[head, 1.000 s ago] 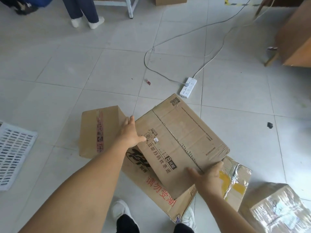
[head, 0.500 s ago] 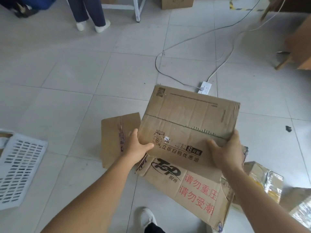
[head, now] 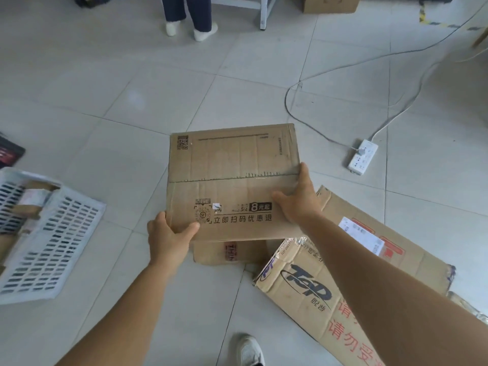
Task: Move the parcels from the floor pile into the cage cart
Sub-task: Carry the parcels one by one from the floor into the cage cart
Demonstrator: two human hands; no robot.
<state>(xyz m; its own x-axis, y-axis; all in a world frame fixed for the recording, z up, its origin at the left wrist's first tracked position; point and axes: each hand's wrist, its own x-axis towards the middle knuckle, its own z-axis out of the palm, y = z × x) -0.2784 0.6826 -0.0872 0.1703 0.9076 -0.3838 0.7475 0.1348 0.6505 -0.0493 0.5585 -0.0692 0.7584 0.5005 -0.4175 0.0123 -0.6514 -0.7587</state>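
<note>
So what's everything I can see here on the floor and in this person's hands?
Held box: one, brown cardboard, black print, lifted at centre.
Small box: one, brown, red tape, on the floor under the held box.
Big box: one, brown, red and blue print, floor at right.
Foil-wrapped parcel: one, silvery, right edge, mostly hidden.
Crate: one, white slatted plastic, left, with things inside.
Power strip: one, white, floor at right.
Cables: grey-white, count unclear, across the tiles.
Far box: one, brown, top edge.
Another person's legs: dark trousers, white shoes, top.
Shoe: one, white, bottom.
Left hand: grips the held box's near left corner.
Right hand: grips its right edge.
</note>
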